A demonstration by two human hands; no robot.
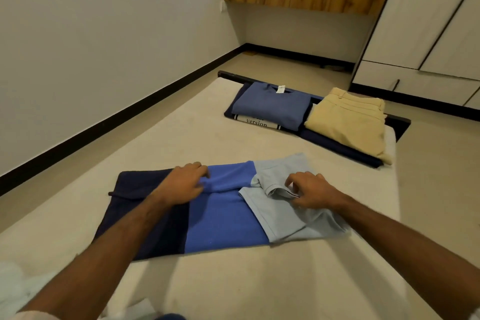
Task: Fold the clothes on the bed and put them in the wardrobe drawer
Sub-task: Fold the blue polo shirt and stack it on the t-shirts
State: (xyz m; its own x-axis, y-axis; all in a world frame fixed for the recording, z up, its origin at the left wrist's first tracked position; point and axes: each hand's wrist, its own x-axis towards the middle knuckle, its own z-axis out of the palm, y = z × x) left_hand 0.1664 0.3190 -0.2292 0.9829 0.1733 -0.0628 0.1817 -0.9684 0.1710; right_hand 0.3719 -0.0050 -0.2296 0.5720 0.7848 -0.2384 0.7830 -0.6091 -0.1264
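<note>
While halfway through a fold, much to slip. Polo [223, 218] flat on the bed [259, 280], near edge, banded navy, blue and pale grey, sides already turned in. Left hand [184, 184] resting on the centre seam, fingers bent over the blue fold and pressing. Right hand [309, 192] on the grey end, fingertips pinching the sleeve [279, 191] hem. Easy to lose that sleeve (small, bunched) on release, spoiling the flat shape. Lifting the left hand too soon likely to let the turned-in side spring open. Sliding on the smooth sheet also possible if pulled unevenly. Farther off, a folded blue top [270, 106] and tan trousers [350, 122] stacked on dark cloth, near the wardrobe [428, 34], not yet stowed.
</note>
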